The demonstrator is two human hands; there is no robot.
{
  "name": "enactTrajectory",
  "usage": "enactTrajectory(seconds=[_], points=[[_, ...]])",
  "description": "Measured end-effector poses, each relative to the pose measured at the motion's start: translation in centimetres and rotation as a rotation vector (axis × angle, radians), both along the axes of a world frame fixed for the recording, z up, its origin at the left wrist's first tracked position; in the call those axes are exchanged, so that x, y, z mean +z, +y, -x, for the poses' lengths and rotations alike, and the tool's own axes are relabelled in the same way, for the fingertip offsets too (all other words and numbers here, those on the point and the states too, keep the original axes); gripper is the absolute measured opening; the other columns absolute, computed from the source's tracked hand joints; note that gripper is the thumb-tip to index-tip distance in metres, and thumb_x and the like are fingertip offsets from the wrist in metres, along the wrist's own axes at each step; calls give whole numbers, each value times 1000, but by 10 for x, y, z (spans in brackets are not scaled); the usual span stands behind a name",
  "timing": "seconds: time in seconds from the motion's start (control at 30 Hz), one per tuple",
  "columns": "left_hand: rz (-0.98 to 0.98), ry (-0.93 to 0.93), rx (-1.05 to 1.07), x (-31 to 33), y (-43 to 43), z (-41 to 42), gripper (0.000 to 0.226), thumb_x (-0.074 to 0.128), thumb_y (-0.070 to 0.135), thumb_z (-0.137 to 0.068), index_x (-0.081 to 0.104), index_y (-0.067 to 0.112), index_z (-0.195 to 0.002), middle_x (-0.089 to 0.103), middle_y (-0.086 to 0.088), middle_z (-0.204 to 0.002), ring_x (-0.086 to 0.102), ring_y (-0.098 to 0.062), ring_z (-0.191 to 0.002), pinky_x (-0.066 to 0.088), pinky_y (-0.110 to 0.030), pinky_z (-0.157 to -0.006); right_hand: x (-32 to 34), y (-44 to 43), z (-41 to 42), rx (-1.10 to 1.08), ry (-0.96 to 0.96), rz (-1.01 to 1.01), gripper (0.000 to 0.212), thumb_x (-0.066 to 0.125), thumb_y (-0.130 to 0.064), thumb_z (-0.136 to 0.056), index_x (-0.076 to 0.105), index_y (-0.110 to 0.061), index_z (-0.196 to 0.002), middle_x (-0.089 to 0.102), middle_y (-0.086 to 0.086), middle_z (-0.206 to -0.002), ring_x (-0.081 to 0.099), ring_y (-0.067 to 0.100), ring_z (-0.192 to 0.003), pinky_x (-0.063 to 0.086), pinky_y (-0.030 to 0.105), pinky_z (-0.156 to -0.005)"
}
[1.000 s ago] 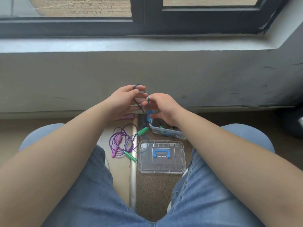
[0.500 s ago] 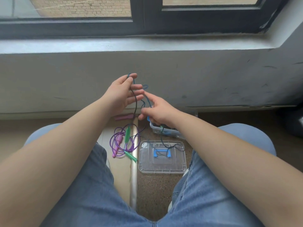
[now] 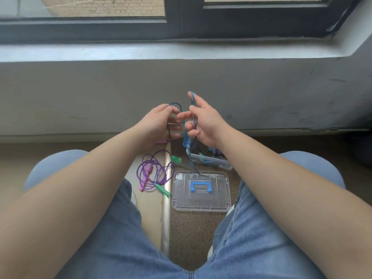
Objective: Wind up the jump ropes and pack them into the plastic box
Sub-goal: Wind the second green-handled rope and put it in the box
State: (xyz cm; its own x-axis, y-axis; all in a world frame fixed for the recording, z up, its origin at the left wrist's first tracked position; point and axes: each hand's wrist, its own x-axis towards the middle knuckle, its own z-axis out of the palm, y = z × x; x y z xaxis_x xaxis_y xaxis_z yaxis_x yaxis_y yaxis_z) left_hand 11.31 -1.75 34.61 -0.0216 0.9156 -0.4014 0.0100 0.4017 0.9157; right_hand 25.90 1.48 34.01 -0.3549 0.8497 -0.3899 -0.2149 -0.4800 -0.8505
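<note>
Both hands, left (image 3: 159, 123) and right (image 3: 203, 121), grasp the blue jump rope (image 3: 192, 109); thin, limp, probably light cord, best pinched at its loops.

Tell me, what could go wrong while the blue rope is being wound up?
The blue rope runs between the left hand and right hand, and its tail trails onto the clear lid. It might snag there, or drag the lid. It could also tangle with the purple rope lying loose nearby.
</note>
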Motion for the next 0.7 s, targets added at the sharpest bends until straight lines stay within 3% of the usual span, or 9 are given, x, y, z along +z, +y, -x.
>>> enactTrajectory(seconds=[0.1,0.2,0.3,0.37,0.5,0.63,0.7], points=[[32,-109,-95,-2,-6,-10,24,31,33,-108,53,23,-108,72,-9,-97,73,-28,-94,55,-37,-83,11,6,1,-128,173,51,48,31,-11,-108,36,-33,-150,59,15,-80,43,16,-47,26,20,-39],[40,-152,-113,-2,-7,-13,20,34,32,-107,51,23,-102,72,-12,-96,70,-35,-95,49,-47,-97,17,11,2,-190,193,41,48,30,-9,-108,36,-31,-151,59,16,-86,48,17,-47,33,21,-40],[58,-170,-195,-1,-10,-12,19,35,30,-106,50,21,-98,73,-17,-100,71,-34,-90,52,-41,-83,18,11,0,-201,113,-9,48,29,-9,-108,36,-31,-150,62,16,-87,47,19,-50,42,25,-44],[64,-167,-254,0,-11,-12,17,38,29,-105,51,20,-99,73,-17,-103,69,-31,-87,49,-33,-69,15,11,-1,-201,-28,-60,51,28,-8,-107,34,-33,-151,62,15,-87,43,17,-47,36,23,-42],[113,-111,-257,-5,-8,-9,20,45,26,-103,53,24,-85,74,-13,-97,68,-27,-84,47,-30,-63,4,13,-11,-185,-312,-155,58,26,-6,-103,35,-37,-151,62,13,-86,35,14,-44,25,18,-39],[46,229,-226,-17,-2,-2,20,42,24,-101,55,19,-87,71,-7,-82,64,-26,-74,43,-24,-57,-5,22,-26,-48,-771,-267,64,39,-1,-90,46,-29,-146,71,13,-108,50,11,-50,35,21,-45],[11,353,-179,-20,2,1,20,43,27,-100,61,19,-96,67,-4,-81,60,-23,-69,40,-23,-51,-11,22,-31,34,-918,-177,53,42,-5,-88,55,-17,-138,70,16,-108,59,22,-62,42,24,-49]])
